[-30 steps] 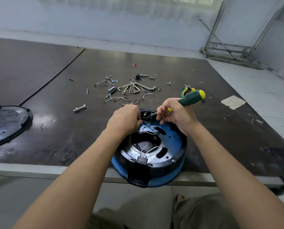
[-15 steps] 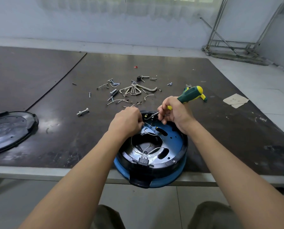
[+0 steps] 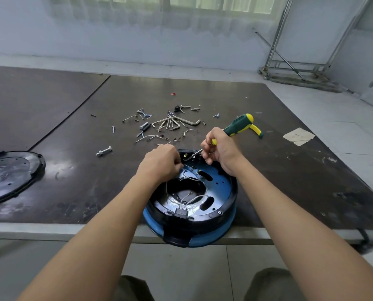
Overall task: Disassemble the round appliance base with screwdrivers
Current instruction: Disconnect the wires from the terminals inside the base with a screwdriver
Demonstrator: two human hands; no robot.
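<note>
Working at the far inner side of the base (image 3: 221, 224), directly under both grips and overhanging a little the near edge of the worktop (image 3: 72, 181).

Right grip (image 3: 221, 152) closed round the screwdriver (image 3: 238, 124). Handle rising up and away to the right of this grip, thin shaft slanting down to its left. Tip resting at a dark part near the far rim, between the two grips. Fingertips (image 3: 205, 156) of the same grip also steadying the shaft.

Left grip (image 3: 162, 162) with fingers curled down into the base, just beside a thin wire (image 3: 192, 198). Impossible to tell whether pinching anything, the fingertips being hidden under the knuckles.

Beyond both grips, hex keys (image 3: 189, 122) and small loose hardware. Beyond and to the left of the left grip, a bolt (image 3: 104, 151). Well to the left of it, a black cover (image 3: 9, 172).

Probably loosening a small screw or terminal at the far rim.

Possible troubles from here:
- Slipping of the tip out of the head, caused by the slanted shaft, and then a stab toward the left fingers, so near to it.
- Tearing of the wire, if pulled before being freed.
- Tipping of the base off the worktop edge, if pressed hard on the near side.
- Losing the freed screw inside the base.
</note>
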